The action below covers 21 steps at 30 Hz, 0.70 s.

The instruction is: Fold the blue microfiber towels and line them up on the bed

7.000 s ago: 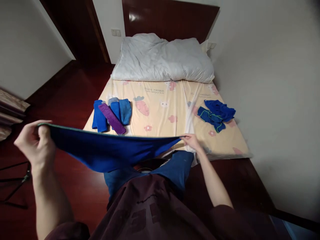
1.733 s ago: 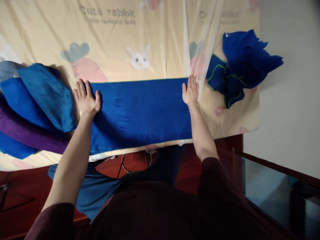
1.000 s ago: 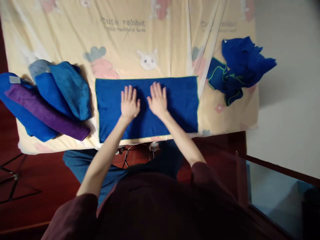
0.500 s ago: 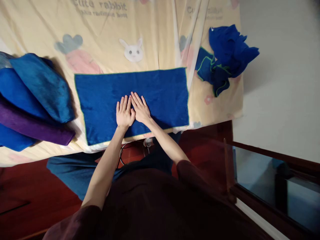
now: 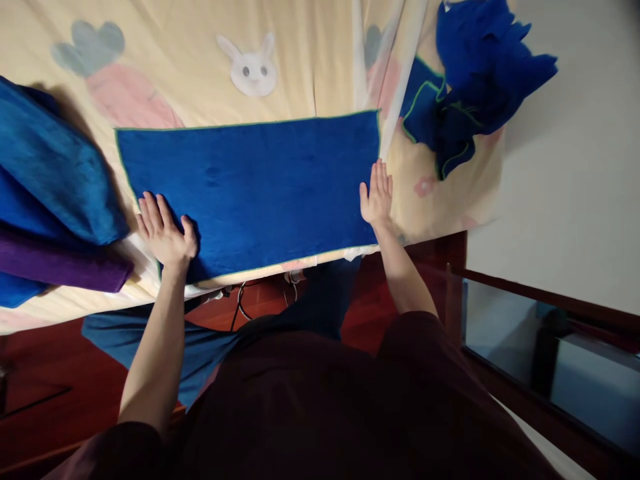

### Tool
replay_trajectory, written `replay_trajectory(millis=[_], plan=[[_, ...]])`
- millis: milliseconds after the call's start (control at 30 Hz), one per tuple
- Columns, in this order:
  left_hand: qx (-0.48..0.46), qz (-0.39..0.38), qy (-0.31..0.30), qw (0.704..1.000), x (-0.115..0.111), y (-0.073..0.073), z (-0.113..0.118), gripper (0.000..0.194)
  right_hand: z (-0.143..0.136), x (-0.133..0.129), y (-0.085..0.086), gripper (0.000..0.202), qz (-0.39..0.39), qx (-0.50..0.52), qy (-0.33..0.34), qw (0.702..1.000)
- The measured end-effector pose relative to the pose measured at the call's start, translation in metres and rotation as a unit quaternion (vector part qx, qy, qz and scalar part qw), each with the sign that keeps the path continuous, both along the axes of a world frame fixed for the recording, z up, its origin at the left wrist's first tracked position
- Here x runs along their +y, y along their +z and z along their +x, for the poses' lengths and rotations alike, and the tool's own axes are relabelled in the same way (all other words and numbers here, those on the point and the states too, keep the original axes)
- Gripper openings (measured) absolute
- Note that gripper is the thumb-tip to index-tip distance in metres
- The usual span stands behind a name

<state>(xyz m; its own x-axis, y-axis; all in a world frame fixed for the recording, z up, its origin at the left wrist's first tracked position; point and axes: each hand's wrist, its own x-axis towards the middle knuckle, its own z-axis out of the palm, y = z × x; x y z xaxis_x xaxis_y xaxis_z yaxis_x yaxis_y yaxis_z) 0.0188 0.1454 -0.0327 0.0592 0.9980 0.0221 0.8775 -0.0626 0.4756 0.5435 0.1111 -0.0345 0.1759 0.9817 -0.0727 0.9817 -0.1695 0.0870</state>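
Note:
A blue towel (image 5: 270, 187) with a green stitched edge lies spread flat before me, its long sides running left to right. My left hand (image 5: 167, 233) rests palm down on its left end, fingers stretched out and thumb apart. At the opposite end, my right hand (image 5: 377, 195) lies flat across the right edge, fingers straight and close together, thumb out to the side. Neither hand grips anything. The cloth looks smooth between them.
Beneath the towel is a cream bed sheet (image 5: 310, 60) printed with a rabbit and carrots. Folded blue and purple towels (image 5: 60, 180) are piled at left. A crumpled heap of blue towels (image 5: 480, 73) sits at right beside a pale wall (image 5: 570, 160). Cables (image 5: 243, 303) hang below the edge.
My hands have moved apart from the towel's middle, the left to its left end and the right to its right edge. The view has shifted slightly closer.

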Motion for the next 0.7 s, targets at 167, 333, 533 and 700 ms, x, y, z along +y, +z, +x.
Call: replay_trajectory(millis=[167,333,533,700], plan=[[0.017,0.003,0.007,1.000,0.000,-0.002,-0.005,0.073,-0.003,0.000,0.007,0.064,-0.015,0.016,-0.004,1.000],[0.012,0.010,0.017,1.000,-0.007,0.020,0.013,0.071,-0.055,0.012,0.041,0.062,-0.004,0.086,-0.061,0.994],[-0.011,0.038,-0.119,0.992,-0.059,0.022,0.099,0.062,-0.228,-0.029,0.045,0.064,0.046,0.216,0.102,0.970],[-0.012,0.018,-0.155,0.988,-0.092,0.004,0.127,0.061,-0.288,-0.060,0.024,0.060,-0.011,0.267,0.128,0.955]])
